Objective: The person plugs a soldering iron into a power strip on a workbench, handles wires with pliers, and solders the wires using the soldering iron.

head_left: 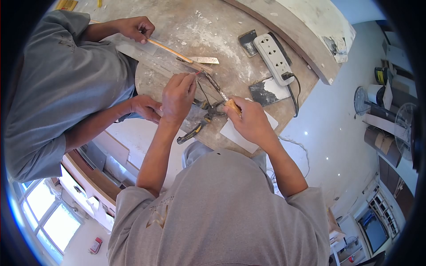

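My right hand point(249, 119) is wrapped round the wooden handle of a soldering iron point(214, 82). The iron's dark tip reaches up and left toward the end of a thin orange-tan strip point(171, 51). My left hand point(178, 95) is closed in a pinch just below that tip, with a thin red wire point(198, 72) showing at its fingertips. Pliers with black and yellow handles point(191, 133) lie between my hands at the table edge. A co-worker's hand point(136, 29) holds the strip's far end. The co-worker's other hand point(147, 107) is beside my left wrist.
On the dusty table point(191, 26) lie a white power strip point(272, 57) with a black plug, a dark plate point(270, 91) with white smears, a small printed label point(207, 60) and a white sheet point(246, 135). A long board point(284, 37) lies along the far side.
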